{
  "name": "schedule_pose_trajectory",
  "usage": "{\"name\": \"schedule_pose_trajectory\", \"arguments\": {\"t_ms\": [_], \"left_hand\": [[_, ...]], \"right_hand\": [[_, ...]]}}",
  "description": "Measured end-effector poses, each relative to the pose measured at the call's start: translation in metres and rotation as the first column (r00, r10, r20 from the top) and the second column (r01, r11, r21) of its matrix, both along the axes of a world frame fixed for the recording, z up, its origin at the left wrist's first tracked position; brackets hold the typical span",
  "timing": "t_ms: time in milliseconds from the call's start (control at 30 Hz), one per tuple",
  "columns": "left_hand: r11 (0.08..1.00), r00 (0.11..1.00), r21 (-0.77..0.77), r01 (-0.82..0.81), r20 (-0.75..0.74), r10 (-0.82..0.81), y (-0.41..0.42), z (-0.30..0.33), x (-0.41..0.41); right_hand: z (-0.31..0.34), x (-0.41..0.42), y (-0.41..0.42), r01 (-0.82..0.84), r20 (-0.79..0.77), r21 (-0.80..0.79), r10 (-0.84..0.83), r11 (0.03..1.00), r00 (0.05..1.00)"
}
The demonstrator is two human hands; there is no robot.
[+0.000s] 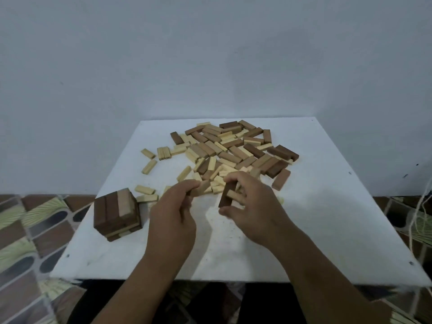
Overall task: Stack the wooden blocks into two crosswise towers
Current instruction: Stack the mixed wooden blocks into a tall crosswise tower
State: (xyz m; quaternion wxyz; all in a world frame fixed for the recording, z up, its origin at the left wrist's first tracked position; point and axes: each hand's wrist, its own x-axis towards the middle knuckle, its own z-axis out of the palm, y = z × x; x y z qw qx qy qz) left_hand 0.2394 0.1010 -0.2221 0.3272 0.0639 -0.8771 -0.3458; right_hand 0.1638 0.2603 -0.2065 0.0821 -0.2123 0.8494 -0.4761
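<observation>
My left hand [174, 206] pinches 1 block [201, 188]; my right hand [252, 202] grips 1 dark block [225, 199]. Tower [117, 213] at lower left.

Bare forearms and hands [173, 213], sleeveless

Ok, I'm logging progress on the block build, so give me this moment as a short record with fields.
surface: white board
tower: one short crosswise stack near the board's left edge
second tower: none visible
loose pile: mixed dark and pale blocks, far centre of the board
left hand: fingers pinch a block
right hand: grips a dark block and a pale block
floor: patterned covering
</observation>
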Motion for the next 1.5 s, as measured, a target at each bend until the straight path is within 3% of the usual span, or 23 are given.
{"name": "schedule_pose_trajectory", "arguments": {"t_ms": [67, 233, 367, 500, 733, 900, 1500], "left_hand": [[0.999, 0.999, 0.030, -0.040, -0.006, 0.040, -0.013, -0.009, 0.024], [1.000, 1.000, -0.018, -0.021, 0.006, 0.021, -0.026, -0.030, 0.064], [0.997, 0.991, -0.021, 0.073, 0.111, -0.070, -0.030, -0.045, 0.081], [0.993, 0.977, -0.088, 0.074, 0.205, -0.055, -0.032, -0.060, 0.083], [0.992, 0.975, -0.084, 0.097, 0.208, -0.078, -0.032, -0.063, 0.081], [0.992, 0.979, -0.087, 0.091, 0.189, -0.073, -0.030, -0.058, 0.083], [0.988, 0.985, -0.136, 0.075, 0.165, -0.053, -0.033, -0.062, 0.077]], "right_hand": [[-0.007, 0.017, -0.022, -0.062, 0.026, -0.017, 0.062, 0.998, 0.998], [-0.033, 0.052, -0.045, -0.073, -0.032, 0.114, 0.077, 0.991, 0.997], [-0.049, 0.068, -0.046, -0.076, -0.092, 0.176, 0.094, 0.981, 0.991], [-0.048, 0.070, -0.041, -0.111, -0.106, 0.153, 0.128, 0.982, 0.986], [-0.060, 0.067, -0.032, 0.085, -0.170, -0.018, -0.087, 0.996, 0.982], [-0.064, 0.070, -0.033, 0.157, -0.242, 0.080, -0.133, 0.984, 0.961], [-0.066, 0.067, -0.027, -0.020, -0.336, 0.146, 0.068, 0.989, 0.940]]}}
